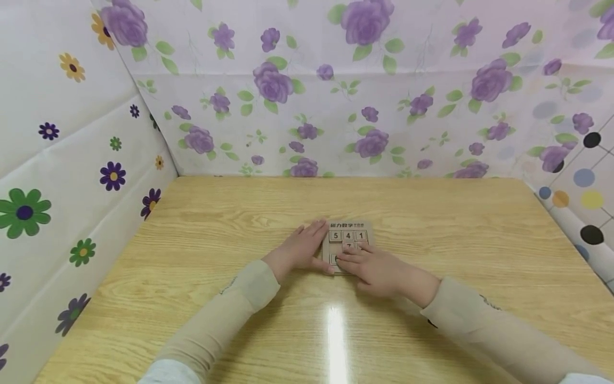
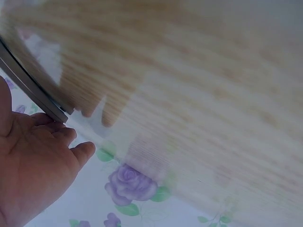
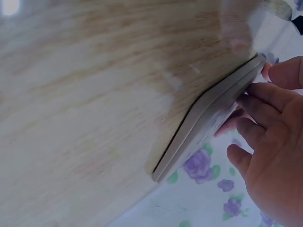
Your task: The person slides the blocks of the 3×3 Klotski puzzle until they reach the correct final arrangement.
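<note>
A flat grey-brown number sliding puzzle (image 1: 347, 225) lies on the table, with tiles 5, 4 and 1 along its top row. A partly covered 7 tile (image 1: 348, 246) is below the 4, and the slot left of it shows no tile. My left hand (image 1: 302, 249) holds the board's left side, fingers by the upper corner, thumb at the lower one. From the right, my right hand (image 1: 376, 269) lays its extended fingers over the lower tiles, hiding several. Both wrist views show the board edge-on (image 2: 33, 87) beside the fingers (image 3: 258, 109).
The wood-grain table (image 1: 230, 213) spreads around the board, with a light reflection (image 1: 337, 341) near its front. Behind it stands a flower-print cloth (image 1: 297, 106). Another patterned cloth (image 1: 81, 176) runs along the left, and a dotted one (image 1: 585, 197) along the right.
</note>
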Demonstrator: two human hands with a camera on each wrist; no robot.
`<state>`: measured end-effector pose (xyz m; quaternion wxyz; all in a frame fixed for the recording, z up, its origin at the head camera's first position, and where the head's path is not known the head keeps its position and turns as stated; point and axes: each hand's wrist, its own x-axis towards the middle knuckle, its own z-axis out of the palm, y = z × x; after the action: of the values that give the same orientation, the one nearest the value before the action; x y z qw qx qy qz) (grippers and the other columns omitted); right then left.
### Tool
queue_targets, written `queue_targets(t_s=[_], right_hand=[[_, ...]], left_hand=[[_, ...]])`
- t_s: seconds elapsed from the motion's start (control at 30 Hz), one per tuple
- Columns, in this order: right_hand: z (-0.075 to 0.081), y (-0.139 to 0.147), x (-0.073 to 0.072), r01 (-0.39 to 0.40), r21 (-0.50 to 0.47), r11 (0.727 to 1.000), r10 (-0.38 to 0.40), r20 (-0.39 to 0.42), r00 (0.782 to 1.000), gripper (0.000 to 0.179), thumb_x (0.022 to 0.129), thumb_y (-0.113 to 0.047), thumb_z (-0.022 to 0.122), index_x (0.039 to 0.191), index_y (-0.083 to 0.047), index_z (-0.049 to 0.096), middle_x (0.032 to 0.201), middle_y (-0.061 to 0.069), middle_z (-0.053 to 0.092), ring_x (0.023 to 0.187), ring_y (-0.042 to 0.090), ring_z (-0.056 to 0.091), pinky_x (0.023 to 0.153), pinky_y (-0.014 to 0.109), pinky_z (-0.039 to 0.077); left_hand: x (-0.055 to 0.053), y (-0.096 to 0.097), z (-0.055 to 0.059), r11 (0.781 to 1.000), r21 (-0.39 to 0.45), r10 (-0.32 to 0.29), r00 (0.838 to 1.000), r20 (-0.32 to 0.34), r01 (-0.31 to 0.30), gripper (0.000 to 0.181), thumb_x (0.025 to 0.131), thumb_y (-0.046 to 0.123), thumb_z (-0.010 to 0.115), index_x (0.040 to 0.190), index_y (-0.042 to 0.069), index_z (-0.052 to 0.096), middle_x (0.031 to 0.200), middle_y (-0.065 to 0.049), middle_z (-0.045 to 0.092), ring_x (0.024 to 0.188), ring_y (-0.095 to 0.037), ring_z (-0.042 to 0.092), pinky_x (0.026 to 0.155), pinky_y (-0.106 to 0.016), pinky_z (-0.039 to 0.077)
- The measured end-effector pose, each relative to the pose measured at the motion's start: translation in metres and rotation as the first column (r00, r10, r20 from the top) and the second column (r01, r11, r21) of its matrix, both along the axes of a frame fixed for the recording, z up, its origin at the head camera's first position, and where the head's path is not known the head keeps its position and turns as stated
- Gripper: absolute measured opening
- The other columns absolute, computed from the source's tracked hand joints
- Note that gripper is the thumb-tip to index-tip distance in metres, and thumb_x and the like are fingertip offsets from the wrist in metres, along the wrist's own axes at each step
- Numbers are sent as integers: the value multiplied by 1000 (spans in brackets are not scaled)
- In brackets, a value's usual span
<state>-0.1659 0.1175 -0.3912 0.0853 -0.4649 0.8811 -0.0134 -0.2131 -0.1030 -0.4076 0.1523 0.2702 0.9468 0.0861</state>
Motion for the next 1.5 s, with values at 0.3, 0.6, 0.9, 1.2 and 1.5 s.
queue_targets(t_s=[0.3, 0.6, 0.9, 1.2, 1.5], right_hand=[[-6, -2, -10, 65, -15, 998, -65, 9, 998, 54, 93, -20, 46, 143, -1, 39, 151, 13, 36, 142, 32, 29, 117, 52, 20], [-7, -3, -20, 100, -6, 995, -100, 17, 995, 52, 95, -19, 44, 144, -3, 40, 151, 10, 36, 142, 30, 28, 118, 51, 18], [0, 11, -7, 64, -10, 998, -64, -41, 997, 52, 91, -17, 47, 140, 1, 44, 147, 14, 43, 139, 33, 33, 115, 53, 24], [-1, 20, 5, 53, 8, 999, -52, -76, 996, 50, 92, -17, 49, 139, -1, 46, 146, 14, 44, 138, 32, 35, 114, 52, 26], [-5, 8, 7, 53, 7, 999, -53, -66, 996, 51, 94, -22, 47, 142, -4, 44, 148, 10, 42, 139, 30, 34, 115, 51, 25]], left_hand=[[-1, 0, -2, 1000, -6, 3, 1000, -20, -3, 114, 74, 66, 64, 153, 6, 9, 161, -8, 5, 148, -23, 6, 120, -45, 10], [-1, 2, -1, 1000, -3, -3, 1000, -18, 3, 113, 74, 66, 65, 153, 6, 10, 161, -8, 6, 148, -23, 6, 120, -46, 10], [-1, 3, -2, 1000, -11, 3, 1000, -10, -3, 115, 73, 68, 64, 153, 7, 9, 161, -8, 5, 148, -23, 5, 120, -45, 10], [-4, 2, -3, 1000, -18, 10, 1000, -21, -10, 116, 72, 68, 65, 153, 7, 8, 161, -7, 4, 148, -23, 6, 120, -44, 9], [-2, 1, -4, 1000, -15, 2, 1000, -17, -2, 116, 73, 68, 65, 153, 6, 8, 161, -8, 4, 148, -23, 6, 120, -45, 10]])
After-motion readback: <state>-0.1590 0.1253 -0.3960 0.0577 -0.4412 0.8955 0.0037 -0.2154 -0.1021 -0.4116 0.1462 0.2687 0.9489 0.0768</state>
